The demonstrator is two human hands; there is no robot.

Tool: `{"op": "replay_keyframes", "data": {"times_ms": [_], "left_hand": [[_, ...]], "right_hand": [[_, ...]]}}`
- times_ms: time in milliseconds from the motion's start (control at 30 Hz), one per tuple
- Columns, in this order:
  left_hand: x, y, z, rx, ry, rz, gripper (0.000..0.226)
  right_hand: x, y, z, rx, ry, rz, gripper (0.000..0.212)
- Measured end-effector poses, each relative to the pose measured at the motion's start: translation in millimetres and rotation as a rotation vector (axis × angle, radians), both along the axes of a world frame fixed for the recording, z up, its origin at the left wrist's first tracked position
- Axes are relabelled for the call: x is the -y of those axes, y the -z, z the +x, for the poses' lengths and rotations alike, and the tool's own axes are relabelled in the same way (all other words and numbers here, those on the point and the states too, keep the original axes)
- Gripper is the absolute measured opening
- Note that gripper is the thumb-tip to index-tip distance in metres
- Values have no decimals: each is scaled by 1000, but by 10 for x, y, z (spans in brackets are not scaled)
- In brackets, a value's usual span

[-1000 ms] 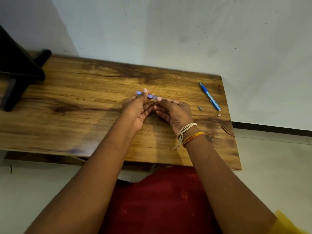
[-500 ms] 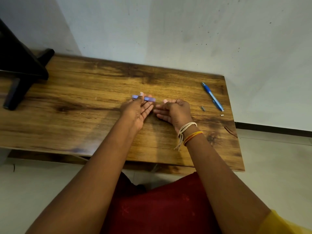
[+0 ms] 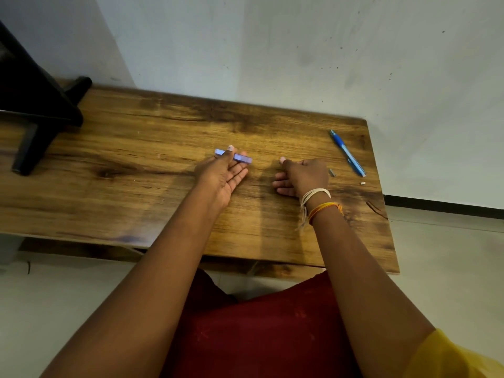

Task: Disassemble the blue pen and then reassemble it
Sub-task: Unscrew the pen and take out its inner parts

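Observation:
My left hand (image 3: 221,173) pinches a short, pale blue-violet pen piece (image 3: 240,157) between thumb and fingertips, just above the middle of the wooden table (image 3: 136,173). My right hand (image 3: 302,177) is apart from it to the right, palm down with the fingers curled under; anything inside them is hidden. A blue pen (image 3: 347,154) lies on the table's far right. Between that pen and my right hand lies a small grey part (image 3: 332,172), and a tiny white part (image 3: 362,183) sits near the right edge.
A black stand (image 3: 35,113) occupies the table's far left corner. A white wall runs behind the table, which ends just right of the blue pen. My red-clothed lap is below the front edge.
Both hands were together on the blue-violet piece. My right hand has let go and moved right toward the small grey part, while my left hand has kept the piece and shifted slightly left.

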State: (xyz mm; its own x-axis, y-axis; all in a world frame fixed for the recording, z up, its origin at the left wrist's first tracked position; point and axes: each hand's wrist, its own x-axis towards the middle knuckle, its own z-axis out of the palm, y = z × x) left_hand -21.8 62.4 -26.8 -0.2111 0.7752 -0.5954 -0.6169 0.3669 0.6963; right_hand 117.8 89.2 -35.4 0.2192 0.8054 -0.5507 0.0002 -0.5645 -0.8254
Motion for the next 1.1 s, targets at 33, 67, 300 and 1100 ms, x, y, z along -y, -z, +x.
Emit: {"op": "replay_keyframes", "data": {"times_ms": [33, 67, 300, 1100], "left_hand": [[-5, -4, -6, -1, 0, -3, 14], [-5, -3, -8, -4, 4, -4, 14], [11, -34, 104, -152, 65, 77, 13], [-24, -96, 110, -223, -46, 120, 14]], "right_hand": [[-6, -5, 0, -23, 36, -7, 21], [-2, -10, -9, -57, 73, -22, 24], [125, -128, -114, -568, 44, -131, 34], [156, -193, -29, -803, -92, -161, 22]]}}
